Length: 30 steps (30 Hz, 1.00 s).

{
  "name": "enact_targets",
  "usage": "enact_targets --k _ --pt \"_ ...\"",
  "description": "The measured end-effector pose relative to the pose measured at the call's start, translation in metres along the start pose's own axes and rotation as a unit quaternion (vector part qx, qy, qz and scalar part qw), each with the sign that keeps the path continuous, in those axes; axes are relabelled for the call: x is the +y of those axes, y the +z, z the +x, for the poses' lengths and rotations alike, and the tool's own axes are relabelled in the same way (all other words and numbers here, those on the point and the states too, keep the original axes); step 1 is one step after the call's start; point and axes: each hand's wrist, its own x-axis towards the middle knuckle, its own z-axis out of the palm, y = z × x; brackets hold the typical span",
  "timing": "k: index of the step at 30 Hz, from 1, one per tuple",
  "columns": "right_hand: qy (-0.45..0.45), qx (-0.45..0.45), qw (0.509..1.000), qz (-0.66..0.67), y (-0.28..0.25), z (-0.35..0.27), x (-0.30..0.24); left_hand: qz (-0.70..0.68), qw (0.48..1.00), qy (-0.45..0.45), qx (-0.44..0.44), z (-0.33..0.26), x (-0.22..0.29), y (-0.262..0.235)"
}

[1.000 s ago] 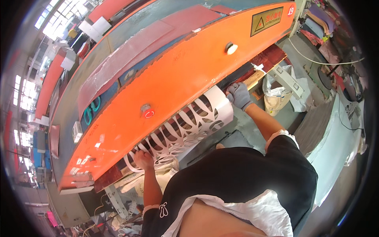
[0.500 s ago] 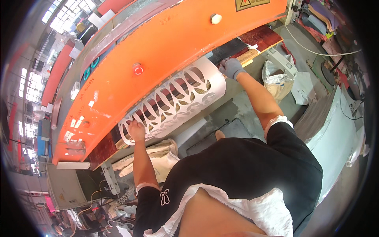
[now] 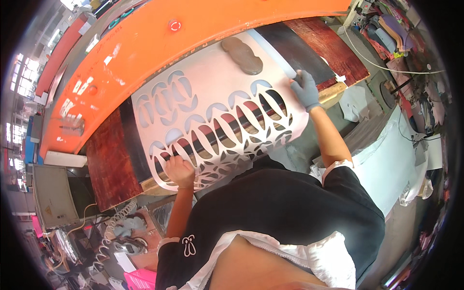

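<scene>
A pale pink sheet (image 3: 208,72) with rows of sole-shaped cut-outs lies before me, its near part curving down over the table's front edge. My left hand (image 3: 180,171), bare, is closed on the cut-out webbing near the sheet's left front corner. On the right edge, my right hand (image 3: 305,92) in a grey glove has its fingers curled round the sheet, beside the end of a white strip (image 3: 273,50). A brown sole-shaped piece (image 3: 241,55) rests on the uncut part of the sheet, touched by neither hand.
An orange machine beam (image 3: 145,53) with a red button (image 3: 174,25) spans the far side. The table has dark red ends (image 3: 108,164) and a black panel (image 3: 295,46). Stacked white sheets (image 3: 382,164) stand at the right. A grey cabinet (image 3: 53,193) and coiled hose (image 3: 111,227) are at left.
Much more of the sheet and table now shows in front of the orange beam, including the brown piece. My left hand still grips the webbing; my right hand is at the sheet's right edge.
</scene>
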Motion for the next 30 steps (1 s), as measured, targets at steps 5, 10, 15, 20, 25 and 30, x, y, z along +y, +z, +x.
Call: enact_targets --k 5,10,15,20,25,30 --pt "-0.091 -0.090 0.990 -0.056 0.027 -0.010 -0.060 0.019 1.000 0.000 -0.021 -0.067 0.022 -0.037" --pt "-0.029 -0.114 0.983 -0.144 0.019 -0.047 -0.077 -0.028 1.000 0.009 -0.001 -0.132 0.047 -0.059" --pt "0.182 -0.145 0.940 0.248 -0.024 -0.057 -0.028 -0.020 1.000 -0.015 -0.002 -0.178 0.065 -0.069" --pt "0.035 -0.025 0.992 0.119 -0.062 -0.056 0.035 -0.025 1.000 0.012 0.015 -0.198 0.068 -0.070" --pt "-0.014 0.004 0.963 -0.268 -0.084 -0.077 0.061 -0.144 0.988 -0.055 -0.020 -0.204 0.075 -0.096" --pt "-0.022 -0.096 0.991 -0.090 -0.086 -0.131 0.020 -0.063 0.989 -0.110 0.080 -0.178 0.043 -0.136"
